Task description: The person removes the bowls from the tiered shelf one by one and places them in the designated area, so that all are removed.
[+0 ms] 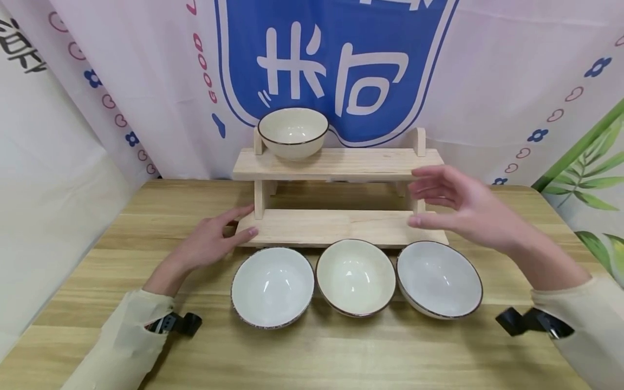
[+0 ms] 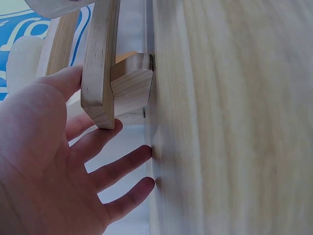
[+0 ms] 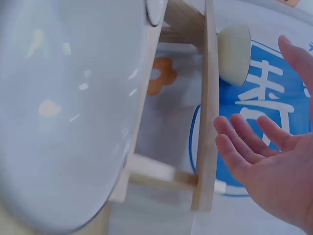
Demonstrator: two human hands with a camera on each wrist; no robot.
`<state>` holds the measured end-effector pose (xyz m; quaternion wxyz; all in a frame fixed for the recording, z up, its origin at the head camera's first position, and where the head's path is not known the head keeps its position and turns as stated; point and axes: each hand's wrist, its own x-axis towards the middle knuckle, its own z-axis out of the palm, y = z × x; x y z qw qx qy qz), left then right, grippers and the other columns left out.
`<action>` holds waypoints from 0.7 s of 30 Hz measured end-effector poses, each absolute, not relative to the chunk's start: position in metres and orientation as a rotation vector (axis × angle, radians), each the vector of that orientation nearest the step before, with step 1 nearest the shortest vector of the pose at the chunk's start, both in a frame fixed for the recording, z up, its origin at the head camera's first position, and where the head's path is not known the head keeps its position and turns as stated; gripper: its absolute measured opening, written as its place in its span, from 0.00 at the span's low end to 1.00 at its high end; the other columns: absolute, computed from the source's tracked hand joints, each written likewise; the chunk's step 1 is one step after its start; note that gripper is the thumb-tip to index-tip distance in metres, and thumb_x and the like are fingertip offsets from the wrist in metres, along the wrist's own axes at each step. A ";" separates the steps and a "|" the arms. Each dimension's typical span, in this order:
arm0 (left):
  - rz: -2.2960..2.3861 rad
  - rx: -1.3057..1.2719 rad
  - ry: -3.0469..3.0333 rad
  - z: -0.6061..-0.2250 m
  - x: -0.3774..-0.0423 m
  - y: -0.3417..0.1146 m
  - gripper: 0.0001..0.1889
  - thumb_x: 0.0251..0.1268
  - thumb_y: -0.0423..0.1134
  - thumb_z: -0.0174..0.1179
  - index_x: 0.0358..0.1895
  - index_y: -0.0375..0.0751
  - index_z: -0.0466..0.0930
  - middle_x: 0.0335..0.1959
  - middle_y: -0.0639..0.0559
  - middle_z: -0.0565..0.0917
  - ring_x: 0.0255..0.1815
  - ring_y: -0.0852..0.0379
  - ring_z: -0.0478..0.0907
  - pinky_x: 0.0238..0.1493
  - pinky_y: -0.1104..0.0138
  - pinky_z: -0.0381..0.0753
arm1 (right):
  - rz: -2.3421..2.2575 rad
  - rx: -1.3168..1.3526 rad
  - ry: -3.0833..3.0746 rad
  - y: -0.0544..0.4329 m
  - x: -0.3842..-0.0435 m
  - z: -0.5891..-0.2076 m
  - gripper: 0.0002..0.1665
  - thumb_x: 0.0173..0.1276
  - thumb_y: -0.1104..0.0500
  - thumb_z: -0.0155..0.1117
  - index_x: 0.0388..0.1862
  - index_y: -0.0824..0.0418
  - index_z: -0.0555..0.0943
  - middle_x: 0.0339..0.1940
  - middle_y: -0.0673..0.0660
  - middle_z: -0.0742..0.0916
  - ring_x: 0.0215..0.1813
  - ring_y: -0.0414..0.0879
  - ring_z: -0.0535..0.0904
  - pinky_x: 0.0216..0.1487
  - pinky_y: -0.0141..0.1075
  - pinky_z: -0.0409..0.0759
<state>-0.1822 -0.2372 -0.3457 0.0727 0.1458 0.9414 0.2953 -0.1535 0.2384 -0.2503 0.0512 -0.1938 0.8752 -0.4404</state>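
A two-tier wooden display rack (image 1: 341, 227) stands on the table, a cream bowl (image 1: 292, 132) on the left of its upper board. My left hand (image 1: 212, 238) is at the left end of the lower board, thumb over its top; the fingers spread out and down toward the table in the left wrist view. Off the rack's right end, my right hand (image 1: 463, 206) hovers with fingers loosely extended and nothing in them. Three bowls stand in a row before the rack: a white bowl (image 1: 273, 287), a cream-coloured bowl (image 1: 356, 277) and a greyish-white bowl (image 1: 439, 279).
The wood-grain table (image 1: 341, 357) carries everything. Behind the rack hangs a white curtain (image 1: 497, 81) with a blue printed panel (image 1: 331, 32). Another pale cloth (image 1: 44, 189) hangs along the left side.
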 end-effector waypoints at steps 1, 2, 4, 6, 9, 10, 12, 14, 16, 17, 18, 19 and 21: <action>0.884 0.438 2.831 -0.346 -0.182 -0.237 0.39 0.80 0.65 0.54 0.86 0.51 0.58 0.81 0.33 0.69 0.74 0.31 0.76 0.69 0.38 0.79 | -1.350 -0.576 2.650 0.232 -0.157 -0.246 0.47 0.68 0.58 0.79 0.80 0.57 0.65 0.71 0.58 0.81 0.71 0.49 0.78 0.65 0.18 0.75; 0.884 0.437 2.831 -0.346 -0.182 -0.238 0.39 0.80 0.65 0.54 0.86 0.51 0.58 0.81 0.33 0.69 0.73 0.31 0.76 0.68 0.38 0.79 | -1.362 -0.565 2.633 0.227 -0.161 -0.243 0.47 0.69 0.57 0.78 0.81 0.56 0.65 0.71 0.58 0.80 0.72 0.51 0.78 0.66 0.20 0.76; 0.880 0.435 2.833 -0.345 -0.182 -0.238 0.39 0.80 0.65 0.54 0.86 0.52 0.58 0.80 0.33 0.69 0.73 0.31 0.76 0.68 0.38 0.79 | -1.382 -0.544 2.604 0.216 -0.168 -0.236 0.47 0.69 0.56 0.79 0.81 0.54 0.64 0.72 0.57 0.80 0.73 0.52 0.78 0.69 0.26 0.78; 0.880 0.431 2.834 -0.345 -0.183 -0.238 0.40 0.80 0.65 0.54 0.86 0.52 0.58 0.80 0.33 0.69 0.73 0.31 0.76 0.69 0.38 0.79 | -1.402 -0.535 2.573 0.207 -0.174 -0.230 0.48 0.69 0.54 0.79 0.82 0.52 0.63 0.72 0.56 0.79 0.74 0.53 0.78 0.73 0.35 0.79; 0.874 0.432 2.838 -0.345 -0.184 -0.237 0.39 0.80 0.65 0.54 0.86 0.53 0.58 0.81 0.34 0.69 0.75 0.31 0.75 0.70 0.37 0.77 | -1.431 -0.527 2.546 0.194 -0.183 -0.224 0.49 0.68 0.52 0.79 0.82 0.51 0.63 0.73 0.55 0.79 0.74 0.53 0.78 0.76 0.49 0.77; 0.873 0.434 2.839 -0.345 -0.185 -0.236 0.39 0.80 0.65 0.54 0.86 0.54 0.58 0.81 0.35 0.69 0.75 0.31 0.75 0.71 0.37 0.77 | -1.440 -0.526 2.544 0.190 -0.186 -0.223 0.49 0.68 0.51 0.80 0.82 0.51 0.64 0.73 0.55 0.79 0.74 0.52 0.78 0.76 0.51 0.77; 0.875 0.442 2.840 -0.344 -0.185 -0.235 0.39 0.80 0.65 0.54 0.86 0.53 0.59 0.81 0.35 0.69 0.76 0.31 0.74 0.71 0.36 0.75 | -1.466 -0.530 2.541 0.181 -0.194 -0.222 0.49 0.68 0.51 0.80 0.81 0.52 0.64 0.73 0.56 0.79 0.73 0.51 0.79 0.76 0.52 0.77; 0.876 0.446 2.842 -0.344 -0.185 -0.235 0.39 0.80 0.65 0.54 0.86 0.53 0.59 0.81 0.34 0.69 0.76 0.31 0.74 0.71 0.36 0.75 | -1.493 -0.533 2.544 0.172 -0.201 -0.222 0.50 0.67 0.50 0.80 0.82 0.52 0.64 0.73 0.56 0.79 0.73 0.51 0.79 0.76 0.52 0.77; 0.876 0.449 2.842 -0.344 -0.185 -0.235 0.39 0.80 0.64 0.54 0.86 0.52 0.59 0.81 0.34 0.69 0.75 0.31 0.74 0.71 0.36 0.76 | -1.524 -0.539 2.541 0.163 -0.209 -0.222 0.52 0.67 0.50 0.80 0.82 0.53 0.62 0.74 0.57 0.79 0.73 0.51 0.79 0.76 0.51 0.77; 0.875 0.446 2.842 -0.344 -0.184 -0.236 0.39 0.80 0.64 0.54 0.86 0.51 0.59 0.81 0.34 0.69 0.75 0.31 0.75 0.71 0.36 0.76 | -1.546 -0.542 2.536 0.158 -0.212 -0.223 0.53 0.66 0.50 0.81 0.83 0.54 0.62 0.74 0.58 0.78 0.73 0.51 0.79 0.77 0.51 0.76; 0.875 0.440 2.841 -0.344 -0.184 -0.236 0.39 0.80 0.64 0.54 0.86 0.52 0.59 0.80 0.34 0.70 0.75 0.32 0.75 0.70 0.36 0.76 | -1.562 -0.540 2.534 0.155 -0.215 -0.224 0.54 0.66 0.49 0.81 0.83 0.54 0.61 0.74 0.58 0.78 0.73 0.51 0.78 0.77 0.50 0.76; 0.874 0.442 2.842 -0.345 -0.184 -0.237 0.39 0.80 0.64 0.54 0.86 0.52 0.59 0.80 0.34 0.70 0.74 0.32 0.75 0.70 0.36 0.77 | -1.577 -0.534 2.531 0.151 -0.217 -0.224 0.55 0.66 0.49 0.81 0.84 0.54 0.60 0.75 0.57 0.78 0.74 0.51 0.78 0.77 0.50 0.76; 0.872 0.438 2.841 -0.345 -0.183 -0.237 0.39 0.80 0.65 0.54 0.86 0.52 0.59 0.80 0.34 0.70 0.74 0.32 0.76 0.70 0.37 0.77 | -1.601 -0.516 2.525 0.145 -0.222 -0.226 0.57 0.65 0.48 0.81 0.85 0.54 0.59 0.76 0.57 0.77 0.75 0.52 0.76 0.78 0.50 0.75</action>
